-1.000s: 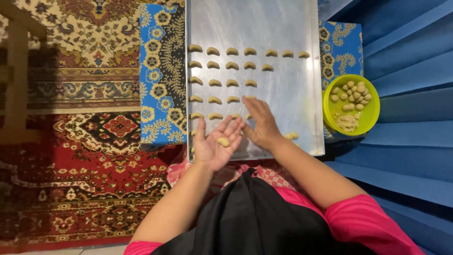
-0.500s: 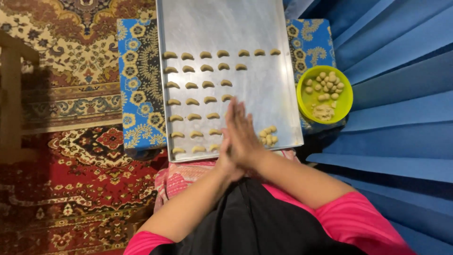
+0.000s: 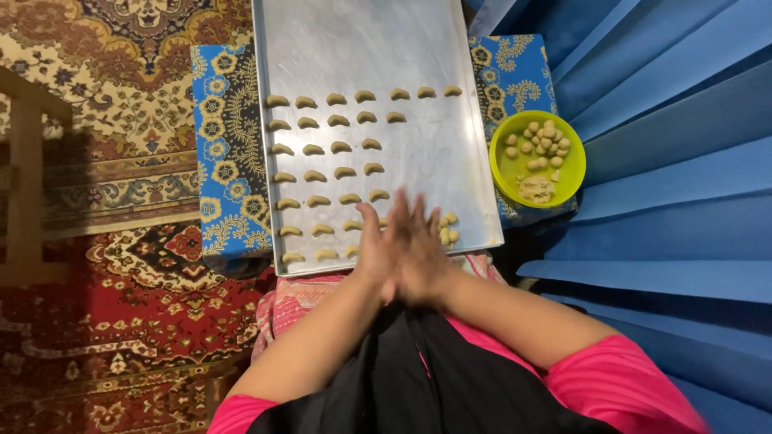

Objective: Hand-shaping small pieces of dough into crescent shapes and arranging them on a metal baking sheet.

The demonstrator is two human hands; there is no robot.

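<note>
Metal tray (image 3: 346, 48) lies just ahead of left hand (image 3: 378, 255) and right hand (image 3: 422, 257); palms pressed flat together, fingers straight, contents hidden. Loose dough pieces (image 3: 447, 228) just right of right hand.

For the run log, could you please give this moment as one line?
hands: left hand and right hand pressed palm to palm | over: near edge of metal tray | tray: rows of crescent dough pieces | right: green bowl of dough balls
</note>
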